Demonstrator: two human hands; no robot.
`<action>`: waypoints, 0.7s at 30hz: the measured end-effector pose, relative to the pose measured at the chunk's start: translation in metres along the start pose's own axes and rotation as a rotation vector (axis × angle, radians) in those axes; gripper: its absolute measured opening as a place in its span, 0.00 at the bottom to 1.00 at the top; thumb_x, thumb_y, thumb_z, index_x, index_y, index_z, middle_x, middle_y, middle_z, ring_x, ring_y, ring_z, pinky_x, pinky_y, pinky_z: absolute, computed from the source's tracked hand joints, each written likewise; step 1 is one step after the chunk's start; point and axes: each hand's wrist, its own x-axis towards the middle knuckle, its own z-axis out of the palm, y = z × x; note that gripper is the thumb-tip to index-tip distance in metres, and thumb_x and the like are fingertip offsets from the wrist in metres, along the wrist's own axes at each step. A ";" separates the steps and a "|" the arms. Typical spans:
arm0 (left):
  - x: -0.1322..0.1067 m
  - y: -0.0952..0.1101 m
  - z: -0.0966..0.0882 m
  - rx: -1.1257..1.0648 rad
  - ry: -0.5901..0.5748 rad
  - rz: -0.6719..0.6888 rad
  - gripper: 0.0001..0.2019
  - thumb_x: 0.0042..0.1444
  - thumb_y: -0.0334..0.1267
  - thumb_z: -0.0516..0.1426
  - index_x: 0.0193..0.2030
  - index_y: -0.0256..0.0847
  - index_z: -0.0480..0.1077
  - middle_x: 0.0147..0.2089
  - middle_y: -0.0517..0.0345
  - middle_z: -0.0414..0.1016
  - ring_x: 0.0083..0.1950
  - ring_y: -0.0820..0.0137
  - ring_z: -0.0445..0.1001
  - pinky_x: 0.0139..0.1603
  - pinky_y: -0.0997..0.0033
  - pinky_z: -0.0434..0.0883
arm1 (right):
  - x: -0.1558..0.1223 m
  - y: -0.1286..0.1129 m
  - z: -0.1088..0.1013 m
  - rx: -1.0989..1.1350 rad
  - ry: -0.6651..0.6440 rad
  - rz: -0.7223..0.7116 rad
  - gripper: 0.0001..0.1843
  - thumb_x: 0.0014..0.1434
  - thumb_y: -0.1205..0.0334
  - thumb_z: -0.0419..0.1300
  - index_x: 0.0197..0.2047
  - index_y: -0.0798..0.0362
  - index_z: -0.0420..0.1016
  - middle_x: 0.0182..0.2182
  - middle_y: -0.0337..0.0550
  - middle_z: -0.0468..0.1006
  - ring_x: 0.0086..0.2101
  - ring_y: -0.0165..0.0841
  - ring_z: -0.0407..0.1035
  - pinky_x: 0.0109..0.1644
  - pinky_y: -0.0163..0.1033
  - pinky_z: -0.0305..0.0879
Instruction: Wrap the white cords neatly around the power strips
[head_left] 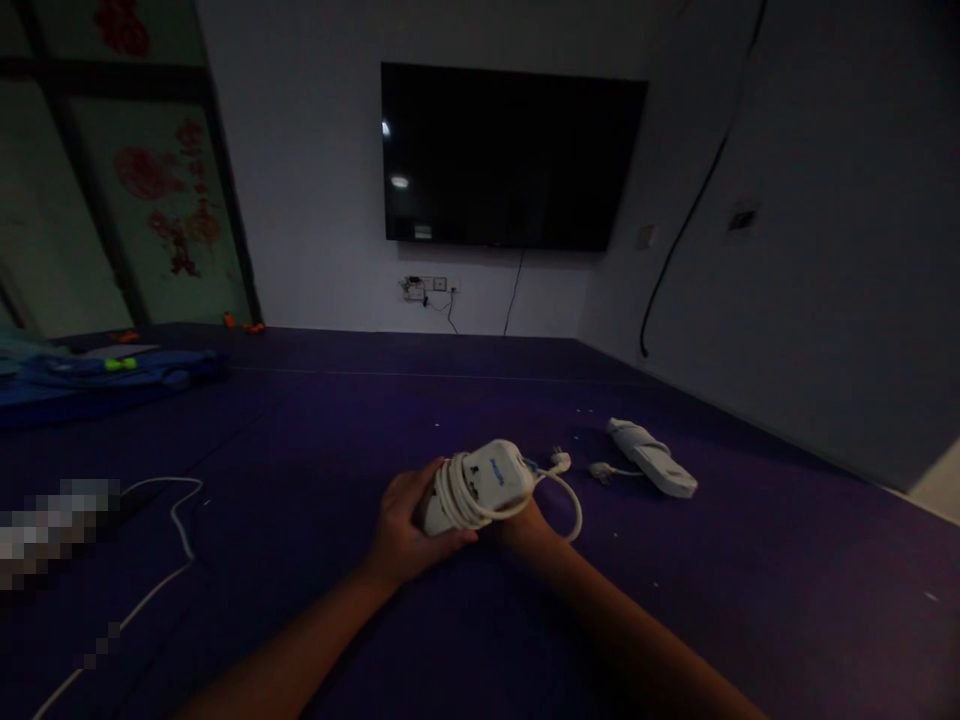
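Observation:
A white power strip (pixel 495 478) with its cord (pixel 455 492) wound around its body is held up in front of me. My left hand (pixel 405 520) grips its left end, thumb along the near side and fingers over the far side. Behind and below the strip, my right hand (pixel 517 520) is mostly hidden, so its fingers do not show. A loop of cord hangs at the right, and a white plug (pixel 559 460) shows just beyond it. Farther right, a second white power strip (pixel 651 458) lies with its cord wrapped and its plug (pixel 600 472) beside it.
A thin white cable (pixel 180 520) curves over the purple floor (pixel 315 430) at left, near a pixelated object (pixel 56 530). Blue cloth (pixel 142 375) lies at far left. A television (pixel 514 160) hangs on the wall above sockets (pixel 431 287). A black cable (pixel 690 210) runs down the right wall.

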 end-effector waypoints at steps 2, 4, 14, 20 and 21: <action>0.000 -0.007 0.003 -0.024 0.034 -0.158 0.35 0.42 0.53 0.63 0.57 0.41 0.63 0.49 0.46 0.74 0.47 0.60 0.74 0.48 0.59 0.71 | 0.005 -0.005 0.006 -0.014 -0.095 0.024 0.14 0.54 0.70 0.54 0.43 0.54 0.74 0.41 0.49 0.78 0.41 0.36 0.71 0.49 0.39 0.66; 0.000 -0.013 0.006 -0.046 0.057 -0.274 0.33 0.43 0.52 0.62 0.56 0.39 0.64 0.49 0.46 0.74 0.48 0.60 0.74 0.48 0.60 0.71 | 0.009 -0.010 0.008 -0.112 -0.222 0.051 0.15 0.52 0.73 0.53 0.42 0.56 0.75 0.42 0.53 0.77 0.42 0.38 0.72 0.48 0.40 0.65; 0.011 -0.032 0.010 -0.006 0.142 -0.376 0.29 0.44 0.51 0.62 0.51 0.38 0.66 0.45 0.46 0.76 0.44 0.61 0.76 0.44 0.60 0.72 | 0.003 -0.026 -0.011 -0.218 -0.342 -0.104 0.13 0.61 0.69 0.47 0.40 0.58 0.72 0.33 0.49 0.78 0.33 0.36 0.74 0.36 0.37 0.67; 0.014 -0.041 0.007 0.140 0.047 -0.393 0.27 0.45 0.54 0.60 0.48 0.37 0.67 0.43 0.47 0.77 0.43 0.61 0.76 0.42 0.63 0.72 | 0.005 -0.036 -0.009 -0.301 -0.395 -0.156 0.12 0.61 0.70 0.48 0.38 0.58 0.73 0.32 0.50 0.79 0.32 0.37 0.74 0.32 0.37 0.65; 0.013 -0.042 0.007 0.170 0.013 -0.370 0.28 0.45 0.54 0.60 0.48 0.38 0.66 0.44 0.47 0.77 0.43 0.61 0.76 0.42 0.63 0.72 | 0.005 -0.036 -0.009 -0.316 -0.393 -0.171 0.12 0.61 0.70 0.49 0.37 0.58 0.73 0.32 0.50 0.79 0.31 0.37 0.74 0.31 0.37 0.65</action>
